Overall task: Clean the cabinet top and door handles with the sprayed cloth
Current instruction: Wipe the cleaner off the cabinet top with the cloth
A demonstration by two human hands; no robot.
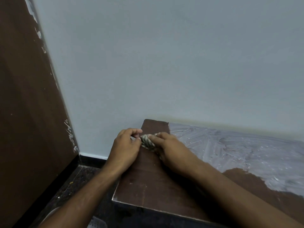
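Hands (126,145) (166,145) bunching striped cloth (148,142) — brown cabinet top (156,183), no writing legible

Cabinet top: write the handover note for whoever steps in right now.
Left hand: grip pinches the near end of the bunched, striped beige cloth.
Right hand: grip holds the same cloth from the other side, against the surface.
Brown wooden cabinet top: the cloth sits at its far left corner, by the pale blue wall.
Done: the left strip looks wiped bare.
Left: the whitish-grey smeared film covering the right part; door handles are out of view, so unverified.
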